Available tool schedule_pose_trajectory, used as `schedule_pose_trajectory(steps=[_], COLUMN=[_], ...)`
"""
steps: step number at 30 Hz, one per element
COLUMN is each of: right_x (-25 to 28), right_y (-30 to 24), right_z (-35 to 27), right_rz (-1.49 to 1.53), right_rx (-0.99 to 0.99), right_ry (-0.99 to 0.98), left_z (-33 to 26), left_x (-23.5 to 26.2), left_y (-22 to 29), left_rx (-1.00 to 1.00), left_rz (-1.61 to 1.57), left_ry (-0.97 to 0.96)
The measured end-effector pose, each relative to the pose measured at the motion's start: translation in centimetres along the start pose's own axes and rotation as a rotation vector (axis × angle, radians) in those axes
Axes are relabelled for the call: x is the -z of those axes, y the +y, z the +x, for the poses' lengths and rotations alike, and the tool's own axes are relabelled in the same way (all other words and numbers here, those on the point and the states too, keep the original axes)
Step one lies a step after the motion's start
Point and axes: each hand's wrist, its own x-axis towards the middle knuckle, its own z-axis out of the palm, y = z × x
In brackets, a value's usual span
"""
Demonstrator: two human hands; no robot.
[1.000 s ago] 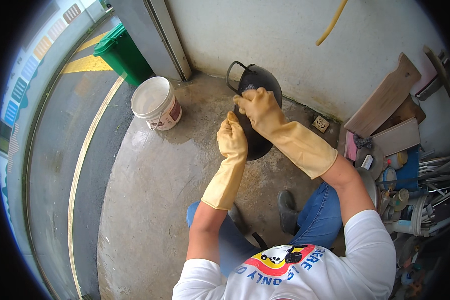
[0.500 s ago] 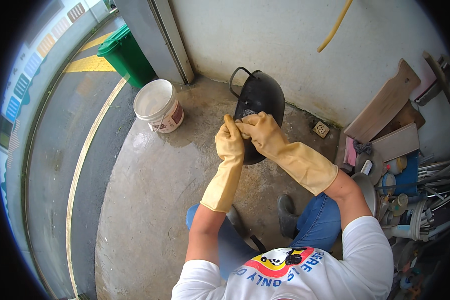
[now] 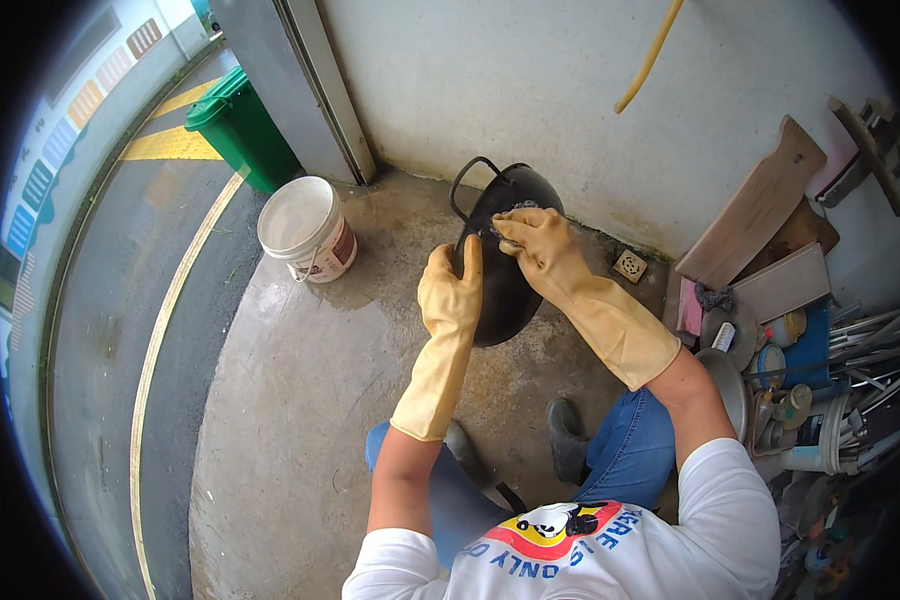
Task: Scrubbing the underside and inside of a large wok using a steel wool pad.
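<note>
A black wok [image 3: 508, 300] with a loop handle [image 3: 459, 183] stands tilted on the concrete before me, its far side toward the wall. My left hand [image 3: 450, 290], in a long cream rubber glove, is closed at the wok's left rim, with the thumb on the wok's side. The other fingers are partly hidden. My right hand [image 3: 542, 245], gloved alike, presses a dark grey wire scourer [image 3: 526, 205] against the upper part of the wok. Its fingers are bunched over the scourer, so only the edges of it show.
A white bucket [image 3: 300, 220] stands left of the wok, with a green bin [image 3: 245, 130] behind. Near the wall is a floor drain [image 3: 630, 265]. At right, wooden boards [image 3: 755, 205] lean above crowded pots and tools. A yellow hose [image 3: 650, 55] hangs down the wall.
My right hand has moved slightly up and right over the wok with the scourer. My left hand has come away from it and sits lower along the rim. The view has shifted slightly.
</note>
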Motion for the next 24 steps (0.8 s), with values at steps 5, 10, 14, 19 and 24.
schedule_pose_trajectory(steps=[5, 10, 14, 19, 24], right_x=[-1.1, -1.7, -1.7, -0.8, -1.3], right_y=[-1.1, -1.5, 0.2, -1.1, -1.8], right_z=[-0.3, 2.6, 5.6, 6.2, 6.2], right_rz=[-0.07, -0.18, -0.43, -0.706, -0.873], right_rx=[0.046, -0.034, -0.208, -0.063, -0.088], right_ry=[-0.138, -0.107, -0.173, -0.324, -0.347], left_z=[1.3, 1.0, 0.7, 1.5, 1.3], left_x=[0.8, 0.8, 1.0, 1.0, 0.8], left_y=[0.3, 0.0, 0.0, -0.5, -0.5], left_rx=[0.115, 0.149, 0.194, 0.199, 0.191], left_rz=[-0.145, -0.138, -0.185, -0.16, -0.166], left_ry=[-0.018, -0.016, -0.026, -0.027, -0.016])
